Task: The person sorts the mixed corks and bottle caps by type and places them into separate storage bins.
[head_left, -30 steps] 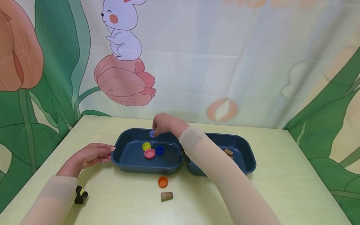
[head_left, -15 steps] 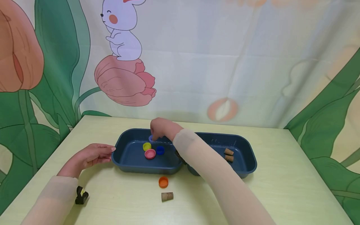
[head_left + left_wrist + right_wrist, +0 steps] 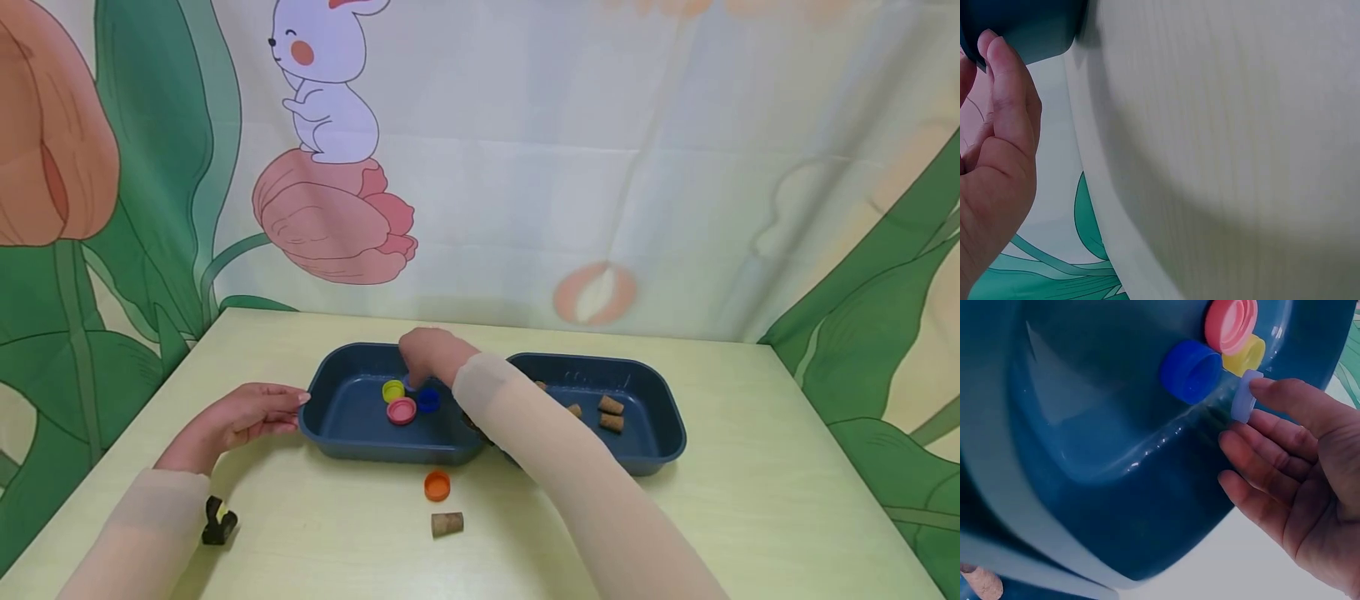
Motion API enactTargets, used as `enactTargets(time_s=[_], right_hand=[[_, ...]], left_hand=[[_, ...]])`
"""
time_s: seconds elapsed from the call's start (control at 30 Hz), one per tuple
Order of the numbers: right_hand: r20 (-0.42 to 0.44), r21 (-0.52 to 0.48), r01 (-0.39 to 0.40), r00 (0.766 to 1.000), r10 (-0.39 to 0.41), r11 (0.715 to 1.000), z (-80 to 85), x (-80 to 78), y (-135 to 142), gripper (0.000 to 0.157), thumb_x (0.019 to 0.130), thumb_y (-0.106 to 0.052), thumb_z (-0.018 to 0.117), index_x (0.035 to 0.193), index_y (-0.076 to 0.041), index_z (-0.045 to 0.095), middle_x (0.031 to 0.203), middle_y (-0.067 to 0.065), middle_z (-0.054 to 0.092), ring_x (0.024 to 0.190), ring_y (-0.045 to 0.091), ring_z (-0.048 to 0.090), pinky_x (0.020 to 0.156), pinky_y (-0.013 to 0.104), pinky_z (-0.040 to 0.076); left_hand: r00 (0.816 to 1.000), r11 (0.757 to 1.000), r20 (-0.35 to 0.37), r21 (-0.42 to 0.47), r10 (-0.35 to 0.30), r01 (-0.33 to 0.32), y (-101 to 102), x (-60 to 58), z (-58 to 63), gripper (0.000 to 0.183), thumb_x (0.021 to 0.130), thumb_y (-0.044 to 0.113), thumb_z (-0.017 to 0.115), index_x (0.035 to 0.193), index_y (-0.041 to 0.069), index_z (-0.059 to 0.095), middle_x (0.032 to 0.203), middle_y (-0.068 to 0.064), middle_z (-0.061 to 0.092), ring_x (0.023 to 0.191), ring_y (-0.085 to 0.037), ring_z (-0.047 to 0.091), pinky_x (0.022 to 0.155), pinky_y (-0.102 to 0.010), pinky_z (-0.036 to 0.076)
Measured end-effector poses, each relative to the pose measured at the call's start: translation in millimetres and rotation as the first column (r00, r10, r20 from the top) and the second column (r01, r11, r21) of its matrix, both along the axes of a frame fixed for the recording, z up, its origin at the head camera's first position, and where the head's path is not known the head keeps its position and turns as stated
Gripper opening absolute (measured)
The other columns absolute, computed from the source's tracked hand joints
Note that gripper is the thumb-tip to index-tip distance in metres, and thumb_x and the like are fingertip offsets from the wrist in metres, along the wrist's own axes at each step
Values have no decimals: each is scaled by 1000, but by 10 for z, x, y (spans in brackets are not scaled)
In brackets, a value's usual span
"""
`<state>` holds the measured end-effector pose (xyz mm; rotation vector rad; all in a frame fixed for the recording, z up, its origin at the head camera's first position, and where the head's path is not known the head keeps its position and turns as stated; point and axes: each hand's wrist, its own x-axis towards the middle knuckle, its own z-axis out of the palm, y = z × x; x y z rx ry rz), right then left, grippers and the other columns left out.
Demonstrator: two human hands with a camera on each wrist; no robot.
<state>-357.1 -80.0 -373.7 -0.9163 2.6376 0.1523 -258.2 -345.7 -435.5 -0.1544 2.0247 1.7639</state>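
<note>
My right hand (image 3: 431, 354) reaches into the left dark blue tray (image 3: 375, 454). Between thumb and fingers it pinches a pale purple bottle cap (image 3: 1245, 399), close beside the caps in that tray. Those are a yellow bottle cap (image 3: 393, 391), a pink bottle cap (image 3: 401, 411) and a deep blue bottle cap (image 3: 1191, 372). At the tray's left end, my left hand (image 3: 255, 411) holds the rim; its fingertips (image 3: 999, 47) lie against the outer wall in the left wrist view. In the head view, the right hand hides most of the purple cap.
To the right stands a second dark blue tray (image 3: 660, 462) with several corks (image 3: 611, 405), partly behind the right sleeve. In front of the trays, an orange bottle cap (image 3: 437, 486) and a loose cork (image 3: 447, 524) lie on the table (image 3: 337, 533). A printed curtain hangs behind.
My right hand has come down into the left tray with the purple cap, towards the other caps. More corks show beside the shifted sleeve. The left hand stays at the rim.
</note>
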Motion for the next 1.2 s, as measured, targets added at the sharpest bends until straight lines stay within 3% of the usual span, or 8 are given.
enactTargets(time_s=[0.13,0.3,0.5,0.87,1.2], right_hand=[[4,16,16,1000,-16,1000,-33,9,-17,17,94,-26,76,100,-11,70,90,0,63,84,16,54,73,24,48],[7,35,24,1000,-24,999,-54,5,-38,27,94,-25,75,117,-10,71,112,3,70,93,17,57,87,26,55],[29,56,52,998,-54,997,-76,-15,-81,34,94,-23,75,125,-10,68,124,3,70,99,18,58,98,30,58],[100,81,127,986,-135,989,-85,-17,-156,25,94,-20,74,118,-11,71,113,3,69,93,19,58,84,29,59],[171,66,190,965,-199,979,-132,-91,-187,15,93,-18,76,106,-11,72,103,4,68,87,19,60,76,30,61]], left_hand=[[1000,1000,-3,4,-1,1,1,2,-4,15,105,19,59,107,12,71,83,8,75,76,-5,70,76,-19,63],[1000,1000,-6,-14,-4,4,8,5,6,18,105,20,59,111,8,70,84,8,74,77,-5,70,77,-19,62],[1000,1000,-3,-23,-2,2,5,9,10,22,105,20,58,116,3,68,84,8,74,77,-5,70,77,-18,62],[1000,1000,-6,-11,-2,2,0,7,-1,26,106,19,58,122,0,67,84,8,74,77,-5,70,77,-18,62],[1000,1000,-1,-6,-3,3,-17,-2,-12,18,105,20,59,113,8,71,84,8,74,77,-5,70,77,-18,62]])
